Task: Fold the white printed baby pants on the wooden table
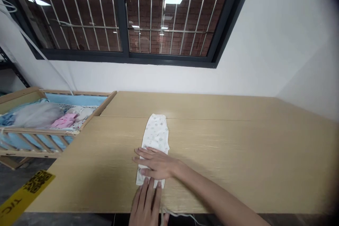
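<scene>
A small white garment with a tiny print, which looks like baby trousers folded lengthwise (156,130), lies flat on the wooden tabletop (225,162). Across its lower half rests my right hand (157,164), palm down, with the fingers spread and pointing left. My left hand (145,203) comes in from the bottom edge, its outstretched fingertips touching the garment's near end. Neither hand grips the cloth. Part of the lower garment is hidden beneath the right hand.
On the left stands a wooden crib (53,132) with blue lining, holding a pink cloth (64,120) and other fabrics. Behind the table are a white wall and a barred window (169,17). A yellow tag (26,196) shows at lower left, and a pale cord (182,214) at the table's front edge.
</scene>
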A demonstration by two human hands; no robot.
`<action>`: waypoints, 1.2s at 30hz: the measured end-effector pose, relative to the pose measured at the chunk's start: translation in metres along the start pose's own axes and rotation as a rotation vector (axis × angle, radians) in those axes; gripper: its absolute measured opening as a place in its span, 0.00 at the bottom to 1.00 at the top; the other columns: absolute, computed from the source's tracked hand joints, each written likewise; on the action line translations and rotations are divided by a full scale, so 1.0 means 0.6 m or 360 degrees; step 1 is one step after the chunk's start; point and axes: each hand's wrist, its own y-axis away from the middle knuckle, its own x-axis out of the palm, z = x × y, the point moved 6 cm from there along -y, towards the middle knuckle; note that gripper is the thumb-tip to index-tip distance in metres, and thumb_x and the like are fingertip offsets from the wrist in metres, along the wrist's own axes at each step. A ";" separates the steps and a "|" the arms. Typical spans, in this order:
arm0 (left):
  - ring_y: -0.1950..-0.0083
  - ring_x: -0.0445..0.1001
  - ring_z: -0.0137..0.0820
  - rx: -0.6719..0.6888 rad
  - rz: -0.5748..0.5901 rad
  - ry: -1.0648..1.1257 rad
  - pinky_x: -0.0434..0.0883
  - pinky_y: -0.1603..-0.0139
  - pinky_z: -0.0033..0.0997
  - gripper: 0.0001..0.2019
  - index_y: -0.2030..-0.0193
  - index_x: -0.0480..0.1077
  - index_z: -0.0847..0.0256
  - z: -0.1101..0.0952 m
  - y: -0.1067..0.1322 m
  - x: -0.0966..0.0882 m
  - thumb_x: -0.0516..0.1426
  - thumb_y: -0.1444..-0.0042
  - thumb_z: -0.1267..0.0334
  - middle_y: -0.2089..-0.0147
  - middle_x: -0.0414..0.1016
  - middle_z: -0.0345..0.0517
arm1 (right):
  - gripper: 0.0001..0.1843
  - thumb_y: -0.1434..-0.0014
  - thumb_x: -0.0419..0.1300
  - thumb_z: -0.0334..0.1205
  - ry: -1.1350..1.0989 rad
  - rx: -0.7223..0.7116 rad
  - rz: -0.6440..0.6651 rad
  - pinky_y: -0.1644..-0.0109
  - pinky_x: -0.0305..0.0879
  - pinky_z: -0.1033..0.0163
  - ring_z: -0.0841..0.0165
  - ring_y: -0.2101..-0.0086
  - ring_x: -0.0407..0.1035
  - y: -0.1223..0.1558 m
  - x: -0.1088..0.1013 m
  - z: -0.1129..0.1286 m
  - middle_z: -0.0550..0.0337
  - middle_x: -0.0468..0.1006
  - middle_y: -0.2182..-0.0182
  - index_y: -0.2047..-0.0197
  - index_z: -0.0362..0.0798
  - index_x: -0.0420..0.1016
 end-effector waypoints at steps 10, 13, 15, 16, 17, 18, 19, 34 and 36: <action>0.38 0.71 0.48 0.0034 0.0009 -0.0063 0.67 0.40 0.49 0.30 0.36 0.69 0.56 0.007 0.011 0.021 0.53 0.38 0.42 0.38 0.74 0.52 | 0.38 0.29 0.39 0.65 0.0280 0.0517 -0.0195 0.25 0.24 0.48 0.60 0.27 0.29 -0.052 -0.082 -0.203 0.57 0.34 0.25 0.23 0.56 0.44; 0.39 0.72 0.49 0.0047 -0.0037 -0.0095 0.68 0.40 0.50 0.30 0.37 0.70 0.55 0.008 0.015 0.026 0.52 0.38 0.40 0.40 0.76 0.52 | 0.38 0.29 0.40 0.64 0.0362 0.0650 -0.0281 0.25 0.28 0.45 0.57 0.27 0.31 -0.063 -0.108 -0.261 0.55 0.36 0.26 0.24 0.54 0.46; 0.40 0.73 0.50 0.0000 -0.0093 -0.0072 0.69 0.41 0.52 0.30 0.38 0.71 0.55 0.006 0.014 0.030 0.50 0.37 0.39 0.41 0.77 0.53 | 0.37 0.28 0.42 0.61 0.0437 0.0683 -0.0347 0.25 0.32 0.45 0.56 0.27 0.35 -0.070 -0.122 -0.289 0.53 0.40 0.26 0.24 0.51 0.49; 0.40 0.73 0.50 -0.0041 -0.0131 -0.0053 0.70 0.42 0.54 0.30 0.38 0.71 0.55 0.005 0.014 0.031 0.48 0.37 0.39 0.42 0.77 0.54 | 0.37 0.28 0.42 0.60 0.0474 0.0684 -0.0377 0.25 0.35 0.45 0.56 0.28 0.38 -0.074 -0.127 -0.299 0.52 0.42 0.26 0.24 0.50 0.50; 0.40 0.73 0.51 -0.0089 -0.0174 -0.0037 0.70 0.42 0.56 0.30 0.39 0.71 0.56 0.004 0.013 0.032 0.46 0.36 0.38 0.42 0.77 0.54 | 0.36 0.28 0.42 0.59 0.0502 0.0679 -0.0404 0.26 0.37 0.45 0.56 0.28 0.39 -0.077 -0.132 -0.306 0.52 0.44 0.27 0.25 0.50 0.51; 0.41 0.74 0.52 -0.0126 -0.0214 -0.0030 0.70 0.43 0.57 0.31 0.40 0.72 0.56 0.003 0.011 0.032 0.45 0.36 0.38 0.43 0.77 0.55 | 0.35 0.28 0.42 0.58 0.0523 0.0674 -0.0423 0.26 0.39 0.45 0.56 0.28 0.41 -0.079 -0.135 -0.312 0.52 0.46 0.27 0.25 0.50 0.52; 0.42 0.74 0.52 -0.0129 -0.0245 -0.0036 0.70 0.44 0.58 0.31 0.41 0.72 0.57 -0.001 0.010 0.033 0.45 0.36 0.38 0.43 0.78 0.55 | 0.34 0.27 0.43 0.57 0.0542 0.0671 -0.0435 0.26 0.41 0.46 0.57 0.28 0.43 -0.082 -0.137 -0.316 0.52 0.48 0.27 0.25 0.50 0.53; 0.46 0.77 0.38 0.0393 0.0038 0.0130 0.77 0.49 0.41 0.16 0.44 0.71 0.59 0.051 -0.077 -0.035 0.53 0.36 0.59 0.43 0.78 0.48 | 0.17 0.35 0.54 0.37 0.1065 0.0534 -0.0617 0.42 0.63 0.50 0.53 0.47 0.69 -0.045 -0.146 -0.085 0.39 0.73 0.44 0.46 0.40 0.72; 0.42 0.76 0.37 0.0411 0.0139 0.0161 0.77 0.48 0.39 0.18 0.41 0.69 0.62 0.077 -0.084 -0.046 0.53 0.34 0.58 0.41 0.76 0.50 | 0.13 0.33 0.53 0.39 0.0841 0.0469 -0.0444 0.48 0.66 0.54 0.58 0.54 0.72 -0.007 -0.105 -0.023 0.46 0.77 0.55 0.53 0.43 0.75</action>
